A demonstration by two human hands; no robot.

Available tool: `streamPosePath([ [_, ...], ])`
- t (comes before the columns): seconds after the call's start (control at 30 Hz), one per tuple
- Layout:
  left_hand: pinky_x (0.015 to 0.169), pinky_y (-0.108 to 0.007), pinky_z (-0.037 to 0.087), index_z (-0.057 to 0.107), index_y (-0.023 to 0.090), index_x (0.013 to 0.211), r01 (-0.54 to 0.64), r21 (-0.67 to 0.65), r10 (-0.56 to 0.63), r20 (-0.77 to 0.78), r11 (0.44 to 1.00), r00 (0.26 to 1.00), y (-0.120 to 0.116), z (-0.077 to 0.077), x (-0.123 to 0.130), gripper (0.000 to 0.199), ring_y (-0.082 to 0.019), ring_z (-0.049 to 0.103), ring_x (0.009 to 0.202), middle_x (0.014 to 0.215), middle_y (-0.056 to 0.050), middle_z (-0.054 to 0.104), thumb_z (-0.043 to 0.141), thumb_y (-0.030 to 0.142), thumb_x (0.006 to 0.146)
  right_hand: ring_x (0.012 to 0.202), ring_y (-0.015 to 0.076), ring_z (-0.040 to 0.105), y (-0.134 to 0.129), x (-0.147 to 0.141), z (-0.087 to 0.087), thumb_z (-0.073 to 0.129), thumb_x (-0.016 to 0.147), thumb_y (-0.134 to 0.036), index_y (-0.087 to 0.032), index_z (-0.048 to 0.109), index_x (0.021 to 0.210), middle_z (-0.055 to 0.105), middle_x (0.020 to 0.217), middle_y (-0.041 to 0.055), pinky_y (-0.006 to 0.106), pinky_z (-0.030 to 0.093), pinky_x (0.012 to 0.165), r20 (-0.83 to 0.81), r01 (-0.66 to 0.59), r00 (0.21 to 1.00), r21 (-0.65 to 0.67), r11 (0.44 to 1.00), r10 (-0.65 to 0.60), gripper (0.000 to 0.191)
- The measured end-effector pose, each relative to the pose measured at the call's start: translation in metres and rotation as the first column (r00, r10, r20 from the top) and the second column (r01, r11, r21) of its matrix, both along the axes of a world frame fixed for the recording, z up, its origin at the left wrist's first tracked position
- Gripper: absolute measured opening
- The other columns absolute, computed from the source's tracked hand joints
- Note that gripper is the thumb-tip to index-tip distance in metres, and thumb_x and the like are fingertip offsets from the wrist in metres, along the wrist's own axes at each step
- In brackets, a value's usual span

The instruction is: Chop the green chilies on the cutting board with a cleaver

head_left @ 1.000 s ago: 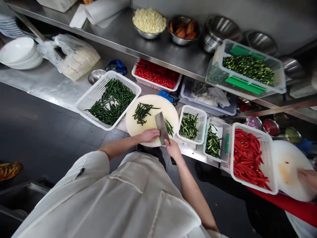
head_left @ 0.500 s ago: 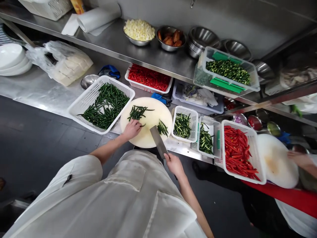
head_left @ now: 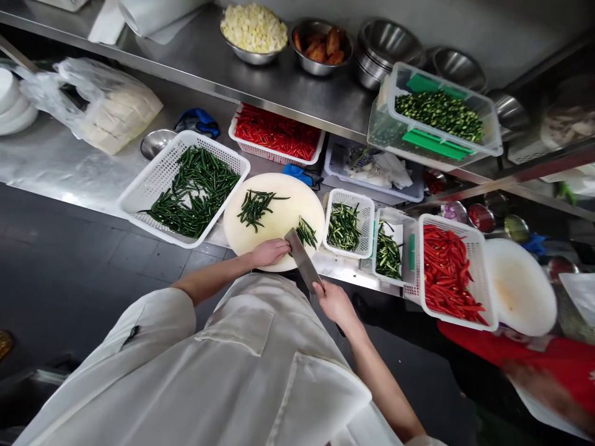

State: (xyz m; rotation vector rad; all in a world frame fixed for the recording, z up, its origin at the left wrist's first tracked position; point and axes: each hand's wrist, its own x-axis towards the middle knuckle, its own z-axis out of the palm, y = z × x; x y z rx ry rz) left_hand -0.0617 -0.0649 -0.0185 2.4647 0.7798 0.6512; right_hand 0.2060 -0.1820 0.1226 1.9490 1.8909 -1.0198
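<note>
My right hand (head_left: pixel 335 303) is wrapped round the handle of a cleaver (head_left: pixel 303 257), its blade angled down onto the round white cutting board (head_left: pixel 279 186). Close against the blade's left side, my left hand (head_left: pixel 271 253) has its fingers pressed together on a slim green chili pepper, mostly hidden by the fingertips. A small heap of whole green chilies (head_left: pixel 255 207) lies on the board's upper left. Right of the blade is a small pile of cut green chilies (head_left: pixel 307 232).
A white basket of whole green chilies (head_left: pixel 127 201) stands left. At right are a small basket (head_left: pixel 328 214), a clear tub (head_left: pixel 405 224) and a basket of red chilies (head_left: pixel 481 248). A metal shelf (head_left: pixel 186 65) overhangs the counter's back. A co-worker's red clothing (head_left: pixel 493 347) shows far right.
My left hand has moved right and nearer, from beside the chili heap to the blade. The cleaver has shifted slightly. The co-worker's hand has left the far-right board. The camera view has shifted.
</note>
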Motion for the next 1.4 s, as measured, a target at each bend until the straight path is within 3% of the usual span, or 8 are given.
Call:
streamPosePath([
  [0.27,0.101,-0.038,0.057,0.071,0.020,0.120,0.051,-0.013,-0.051,-0.006,0.999,0.999,0.005,0.000,-0.002,0.027,-0.022,0.067,0.111,0.119,-0.011,0.071,0.047,0.024,0.107,0.098,0.0249,0.072,0.029,-0.045,-0.038,0.040,0.112,-0.038,-0.019,0.071,0.105,0.079,0.105,0.0121,0.028,0.042,0.080,-0.135,0.141,0.983,0.147,0.979,-0.121,0.037],
  [0.5,0.099,-0.038,0.055,0.071,0.020,0.115,-0.081,0.012,0.081,-0.015,0.997,0.997,0.046,0.004,-0.004,0.024,-0.024,0.065,0.112,0.111,-0.010,0.071,0.049,0.023,0.105,0.099,0.0262,0.073,0.007,-0.014,-0.022,0.035,0.113,-0.043,-0.019,0.071,0.111,0.079,0.106,0.0135,0.029,0.042,0.079,-0.042,0.192,0.981,0.205,0.960,-0.188,0.043],
  [0.63,0.101,-0.037,0.055,0.071,0.020,0.114,0.011,0.012,-0.011,0.002,1.000,1.000,0.067,0.001,0.007,0.023,-0.023,0.065,0.112,0.115,-0.011,0.070,0.050,0.022,0.105,0.100,0.0267,0.073,0.001,-0.011,-0.013,0.036,0.113,-0.042,-0.019,0.072,0.111,0.079,0.106,0.0137,0.030,0.040,0.077,0.041,0.148,0.987,0.122,0.981,-0.154,0.042],
  [0.77,0.099,-0.036,0.055,0.072,0.021,0.112,0.083,0.009,-0.083,0.030,0.997,0.996,0.074,-0.004,0.014,0.021,-0.023,0.067,0.109,0.110,-0.011,0.071,0.052,0.024,0.105,0.104,0.0270,0.073,0.003,-0.016,-0.010,0.036,0.113,-0.041,-0.019,0.071,0.115,0.079,0.112,0.0147,0.030,0.041,0.080,0.055,0.141,0.988,0.073,0.987,-0.146,0.042],
  [1.07,0.097,-0.038,0.057,0.074,0.021,0.109,0.056,-0.050,-0.052,0.082,0.997,0.995,0.075,-0.010,0.015,0.023,-0.024,0.069,0.107,0.112,-0.011,0.073,0.052,0.027,0.104,0.102,0.0262,0.073,0.022,-0.016,-0.016,0.042,0.111,-0.037,-0.017,0.070,0.114,0.078,0.109,0.0157,0.029,0.043,0.080,0.027,0.139,0.990,0.013,0.990,-0.139,0.034],
  [1.2,0.097,-0.039,0.057,0.074,0.021,0.106,0.043,-0.064,-0.039,0.067,0.997,0.997,0.076,-0.010,0.016,0.023,-0.024,0.069,0.108,0.113,-0.011,0.073,0.051,0.028,0.104,0.084,0.0226,0.072,0.036,-0.020,-0.021,0.044,0.110,-0.036,-0.017,0.069,0.107,0.076,0.092,0.0123,0.027,0.043,0.073,-0.039,0.179,0.983,0.024,0.983,-0.178,0.031],
  [1.3,0.097,-0.038,0.056,0.073,0.021,0.107,0.029,-0.062,-0.025,0.066,0.998,0.998,0.075,-0.009,0.015,0.024,-0.023,0.069,0.105,0.111,-0.010,0.073,0.050,0.028,0.105,0.054,0.0180,0.062,0.039,-0.016,-0.025,0.040,0.111,-0.042,-0.018,0.066,0.104,0.067,0.067,0.0029,0.027,0.042,0.061,-0.170,0.270,0.946,-0.069,0.960,-0.278,0.036],
  [1.4,0.098,-0.039,0.056,0.073,0.022,0.109,0.033,-0.053,-0.029,0.074,0.998,0.997,0.074,-0.010,0.014,0.023,-0.024,0.068,0.106,0.112,-0.010,0.073,0.050,0.027,0.105,0.042,0.0168,0.054,0.037,-0.010,-0.030,0.038,0.110,-0.046,-0.019,0.065,0.101,0.059,0.057,-0.0019,0.028,0.042,0.056,-0.244,0.317,0.909,-0.120,0.941,-0.338,0.040],
])
